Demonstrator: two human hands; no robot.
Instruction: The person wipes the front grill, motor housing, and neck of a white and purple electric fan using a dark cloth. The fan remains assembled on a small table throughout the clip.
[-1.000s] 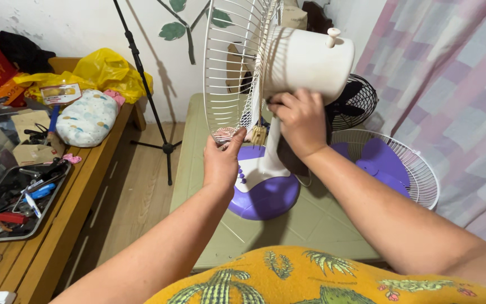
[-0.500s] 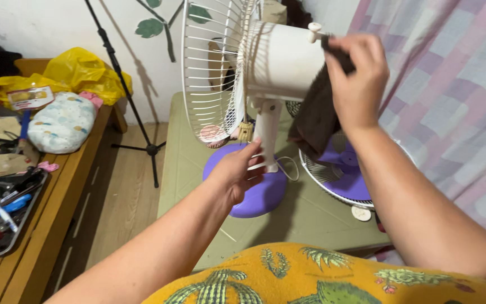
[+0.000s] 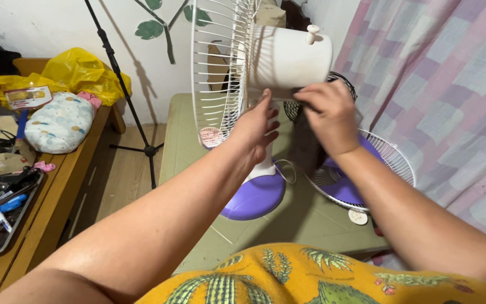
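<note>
While the left hand [image 3: 254,130] is bracing open-fingered against the neck of the white desk fan [image 3: 288,59] standing on the green table [image 3: 187,146], the right hand [image 3: 328,115] is gripping a dark cloth under the light, top-heavy plastic motor housing, likely easiest steadied by its stiff stem.

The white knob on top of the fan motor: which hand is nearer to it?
Right. The right hand is just below the knob, under the motor housing; the left hand is lower, further left.
</note>
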